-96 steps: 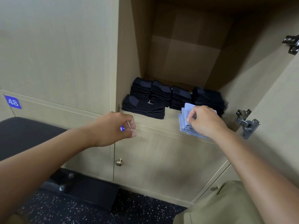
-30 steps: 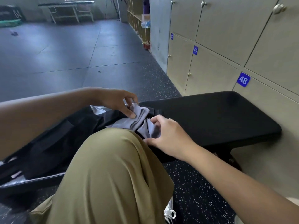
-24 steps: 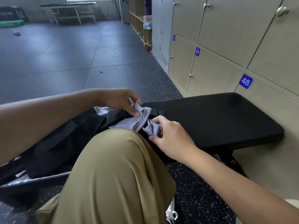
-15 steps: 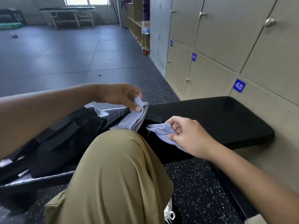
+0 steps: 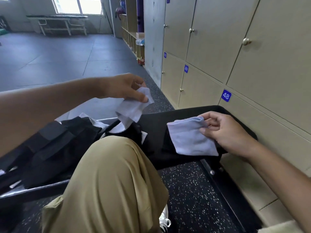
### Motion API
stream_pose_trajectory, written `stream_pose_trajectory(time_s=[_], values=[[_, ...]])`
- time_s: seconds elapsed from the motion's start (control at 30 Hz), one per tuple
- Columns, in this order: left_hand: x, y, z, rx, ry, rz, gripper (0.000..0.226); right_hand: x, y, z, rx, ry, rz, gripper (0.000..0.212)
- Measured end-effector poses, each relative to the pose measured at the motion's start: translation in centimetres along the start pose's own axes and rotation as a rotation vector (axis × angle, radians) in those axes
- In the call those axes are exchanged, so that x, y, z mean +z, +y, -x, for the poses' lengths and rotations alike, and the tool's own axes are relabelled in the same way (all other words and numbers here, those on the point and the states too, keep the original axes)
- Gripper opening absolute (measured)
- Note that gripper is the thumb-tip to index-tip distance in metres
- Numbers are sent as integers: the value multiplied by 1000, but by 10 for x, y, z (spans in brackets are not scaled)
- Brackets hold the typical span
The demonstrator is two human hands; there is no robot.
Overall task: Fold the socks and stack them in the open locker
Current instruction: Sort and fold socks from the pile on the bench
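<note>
Two light blue socks are held apart in the air above a black padded bench point(image 5: 185, 115). My left hand point(image 5: 124, 87) pinches one sock point(image 5: 133, 108) by its top edge, and it hangs down over a black bag point(image 5: 55, 145). My right hand point(image 5: 225, 132) pinches the other sock point(image 5: 190, 140) by its right edge, spread flat over the bench pad. The open locker is out of view.
Beige closed lockers numbered 48 point(image 5: 226, 95) and 49 point(image 5: 186, 68) line the right wall behind the bench. My knee in olive trousers point(image 5: 114, 179) fills the lower middle. The black bag holds dark and white cloth. Speckled dark floor point(image 5: 188, 190) lies below.
I turned from the locker to the bench and took the pale socks out of the bag. Both hands have since pulled them apart and lifted them, one sock in each.
</note>
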State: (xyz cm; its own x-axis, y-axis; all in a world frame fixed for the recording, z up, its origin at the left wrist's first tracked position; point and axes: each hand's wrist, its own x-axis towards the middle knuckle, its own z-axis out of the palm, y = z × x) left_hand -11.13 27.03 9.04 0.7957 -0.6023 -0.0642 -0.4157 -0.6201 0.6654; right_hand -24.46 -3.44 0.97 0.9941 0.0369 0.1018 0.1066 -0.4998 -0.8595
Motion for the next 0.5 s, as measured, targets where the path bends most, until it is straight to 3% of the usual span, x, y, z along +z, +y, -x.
stream_pose_trajectory(time_s=[0.3, 0.5], values=[[-7, 38, 2, 62, 213, 44, 15, -12, 5, -4, 54, 296, -267, 27], [5, 64, -7, 154, 234, 143, 20, -31, 4, 1, 68, 423, -369, 25]])
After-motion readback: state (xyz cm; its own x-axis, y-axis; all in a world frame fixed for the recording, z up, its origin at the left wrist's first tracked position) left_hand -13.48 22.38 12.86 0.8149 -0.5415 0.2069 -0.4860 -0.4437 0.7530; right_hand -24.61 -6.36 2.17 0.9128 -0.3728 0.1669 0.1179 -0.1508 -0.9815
